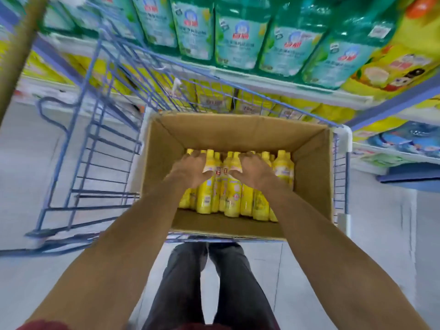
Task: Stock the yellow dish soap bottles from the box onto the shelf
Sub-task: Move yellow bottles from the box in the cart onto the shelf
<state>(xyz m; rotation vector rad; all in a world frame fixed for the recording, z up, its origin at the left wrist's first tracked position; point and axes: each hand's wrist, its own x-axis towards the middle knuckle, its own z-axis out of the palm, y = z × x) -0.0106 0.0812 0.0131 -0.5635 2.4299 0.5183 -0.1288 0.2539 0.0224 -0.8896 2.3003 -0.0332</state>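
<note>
At the left of the frame, the blue wire cart (100, 148) stretches away over the pale floor (23, 186), its bars blurred. Above it, along the top of the frame, a row of green dish soap bottles (240, 36) stands on the white shelf (273, 79). Below that shelf, yellow packs (214, 96) show through the cart's wire.

In the centre, the open cardboard box (238, 132) sits in the cart's right end, with wire showing along its right side and near edge. The yellow dish soap bottles (232, 196) stand upright inside it, packed against the far wall, with bare cardboard floor on your side of them.

Your left grip (190, 171) lies on the left bottles, fingers bent over their caps and thumb against a label. Blur hides whether the fingers close round a bottle, so I cannot tell. A few uncovered bottles stand between your two hands. Your right grip (256, 173) mirrors the left on the bottles just right of centre, fingers bent over the tops and thumb pointing inward. Again, I cannot tell whether it has hold of one.

Your dark trousers (181, 282) show at the bottom of the frame, below the box. At the upper right are large yellow bottles (392, 65), and lower down on the right, blue packs (404, 139).
</note>
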